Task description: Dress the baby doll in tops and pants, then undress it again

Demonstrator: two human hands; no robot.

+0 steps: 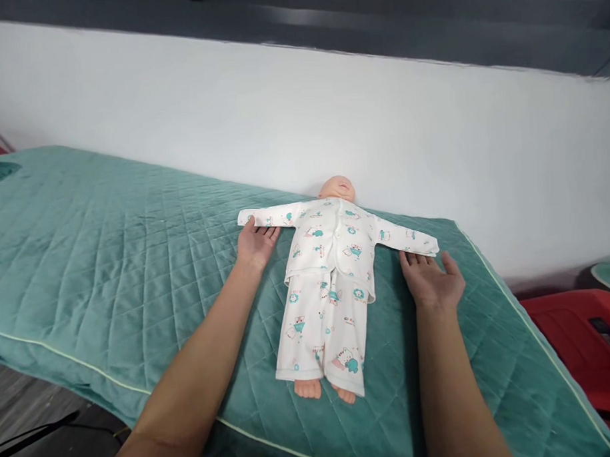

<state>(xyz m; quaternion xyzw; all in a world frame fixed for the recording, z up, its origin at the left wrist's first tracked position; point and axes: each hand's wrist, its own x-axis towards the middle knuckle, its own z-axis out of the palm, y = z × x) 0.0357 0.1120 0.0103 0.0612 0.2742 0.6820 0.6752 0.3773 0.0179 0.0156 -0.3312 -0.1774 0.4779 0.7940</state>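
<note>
The green quilted cover [110, 255] stretched broadly away on the left, giving the left hand [257, 245] wide sideways room; pale piping [89, 364] traced its near edge above the grey floor [21, 398]; the white wall [381, 119] closed off the far side; on the right, only a narrow strip lay between the right hand [431, 277] and the cover's right edge, with a red seat [573, 329] just beyond.

Between the hands a clothed doll [318, 255] lay on its back on the cover; its long axis ran from the head [336, 187], close by the wall, to the bare feet [308, 388] near the front edge, the feet slightly further left; both sleeves stuck out sideways.

The left hand was palm up and unclenched, its fingers at the underside of the left-side sleeve [279, 216], thumb at the cuff; whether it pressed, I could not tell; the doll's body lay to its right; the right hand was likewise palm up and relaxed, fingertips under the right-side sleeve [405, 237], the body to its left.
</note>
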